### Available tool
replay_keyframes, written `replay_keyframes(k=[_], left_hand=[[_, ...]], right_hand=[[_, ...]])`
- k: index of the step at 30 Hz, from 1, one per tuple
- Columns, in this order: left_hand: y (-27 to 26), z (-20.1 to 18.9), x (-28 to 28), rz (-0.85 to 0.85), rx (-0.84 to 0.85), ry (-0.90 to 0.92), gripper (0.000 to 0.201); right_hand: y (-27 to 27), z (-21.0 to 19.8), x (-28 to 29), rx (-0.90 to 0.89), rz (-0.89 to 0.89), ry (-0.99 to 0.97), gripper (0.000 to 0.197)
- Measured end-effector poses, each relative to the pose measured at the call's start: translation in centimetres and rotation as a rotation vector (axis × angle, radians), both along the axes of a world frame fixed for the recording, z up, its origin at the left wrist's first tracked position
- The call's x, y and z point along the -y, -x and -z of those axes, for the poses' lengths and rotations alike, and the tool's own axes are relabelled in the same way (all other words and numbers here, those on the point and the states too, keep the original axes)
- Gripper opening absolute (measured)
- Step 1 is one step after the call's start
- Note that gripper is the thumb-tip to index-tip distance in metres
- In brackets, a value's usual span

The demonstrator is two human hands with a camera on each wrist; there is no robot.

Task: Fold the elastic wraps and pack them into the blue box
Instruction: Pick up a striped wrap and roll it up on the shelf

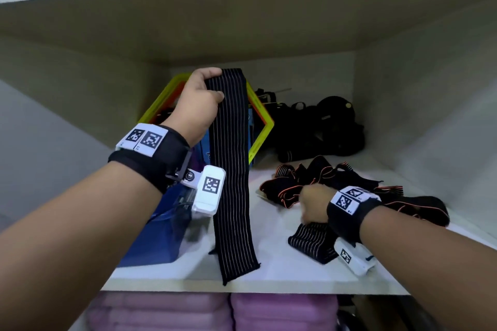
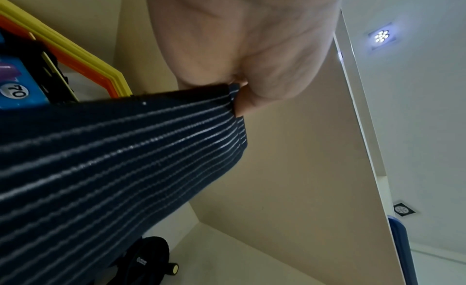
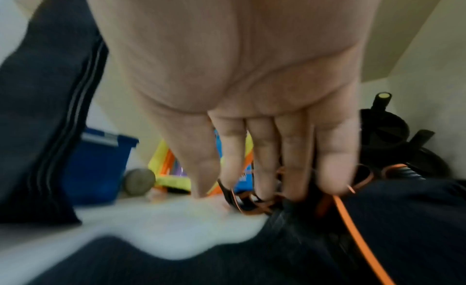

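My left hand (image 1: 200, 99) is raised and grips the top end of a long black elastic wrap with thin pale stripes (image 1: 231, 169); the wrap hangs straight down and its bottom end lies on the white shelf (image 1: 271, 269). The left wrist view shows the fingers pinching that end (image 2: 100, 149). My right hand (image 1: 313, 204) is low on the shelf, its fingers (image 3: 330, 181) fairly straight and touching a pile of black wraps with orange edges (image 1: 322, 180). A folded striped wrap (image 1: 312, 242) lies under the right wrist. The blue box (image 1: 150, 236) stands on the left, under my left forearm.
A yellow and orange framed box (image 1: 262, 121) stands at the back behind the hanging wrap. Black straps and gear (image 1: 330, 121) fill the back right corner. Cabinet walls close in on both sides, with a shelf above. Folded pink towels (image 1: 282, 312) lie on the shelf below.
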State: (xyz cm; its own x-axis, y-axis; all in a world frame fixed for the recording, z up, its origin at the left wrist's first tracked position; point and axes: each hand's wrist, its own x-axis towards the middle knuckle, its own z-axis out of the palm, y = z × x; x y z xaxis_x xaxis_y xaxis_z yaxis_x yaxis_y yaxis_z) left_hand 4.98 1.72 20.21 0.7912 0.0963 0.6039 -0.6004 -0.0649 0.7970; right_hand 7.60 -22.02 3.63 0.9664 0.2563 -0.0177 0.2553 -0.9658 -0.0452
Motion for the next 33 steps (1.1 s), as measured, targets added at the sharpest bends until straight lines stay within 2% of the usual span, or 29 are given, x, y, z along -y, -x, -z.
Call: replay_keyframes(k=[2,4,5,7,11,17,22,26,33], left_hand=[[-0.4,-0.2,0.8,0.012,0.001,0.003,0.042],[-0.9,-0.6,1.5,0.028,0.005,0.018,0.042],[-1.3,-0.8,1.9,0.034,0.005,0.031,0.042],[-2.3,-1.3,2.5,0.034,-0.003,0.055,0.042],[-3.9,-1.9,3.1,0.005,-0.045,0.088,0.042],[-6.8,-1.0,2.3,-0.086,-0.145,0.051,0.042],[-10.2,2.8,1.7,-0.244,-0.15,-0.235,0.036],[-13.2,7.0,1.2,-0.303,-0.264,-0.492,0.031],[-18.0,13.1,0.3,-0.334,-0.405,-0.67,0.022]], right_hand=[[0.5,-1.3,-0.5,0.113,-0.092,-0.549,0.023],[1.7,-3.2,-1.9,0.101,-0.246,-1.056,0.018],[2.3,-4.1,-2.6,0.063,-0.305,-1.198,0.015],[3.1,-5.4,-4.0,0.013,-0.389,-1.346,0.007],[3.7,-5.2,-5.1,0.02,-0.404,-1.405,0.018],[5.2,0.0,-4.3,-0.211,-0.277,-1.427,0.03],[6.3,3.5,-4.2,-0.386,-0.155,-1.417,0.033],[6.8,4.9,-3.7,-0.379,-0.031,-1.295,0.03],[6.5,6.7,-4.4,-0.437,0.043,-1.169,0.043]])
